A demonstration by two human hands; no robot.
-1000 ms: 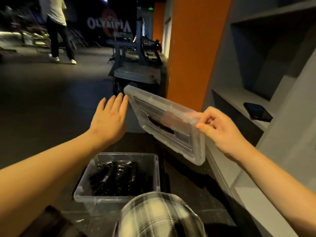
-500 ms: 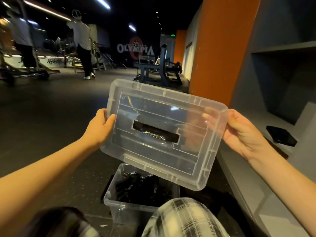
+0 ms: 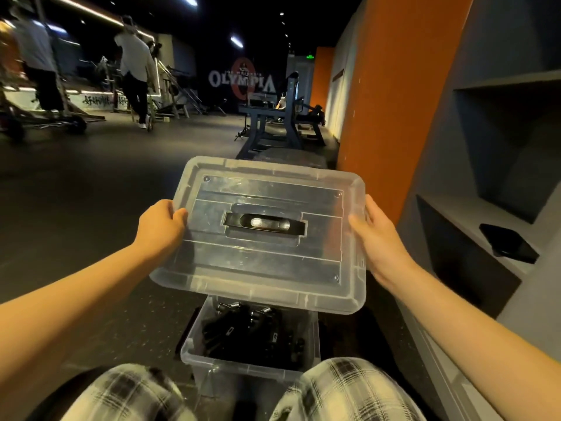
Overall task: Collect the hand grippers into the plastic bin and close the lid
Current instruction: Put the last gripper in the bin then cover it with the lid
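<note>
I hold a clear plastic lid [image 3: 261,262] with a black handle in its middle, nearly level, in the air above the bin. My left hand [image 3: 161,226] grips its left edge, thumb on top. My right hand [image 3: 376,238] grips its right edge. Below it, on the dark floor between my knees, stands the clear plastic bin [image 3: 194,350], uncovered. Several black hand grippers [image 3: 252,332] with metal springs lie piled inside it. The lid hides the bin's far part.
My knees in checked trousers [image 3: 343,390] flank the bin. A grey shelf unit [image 3: 473,214] on the right holds a dark phone [image 3: 510,243]. An orange wall and a weight bench [image 3: 273,129] lie ahead. Two people [image 3: 136,74] stand far left.
My left hand took hold of the lid's left edge. Both hands turned the lid from tilted to nearly level, top side up, and brought it over the bin.
</note>
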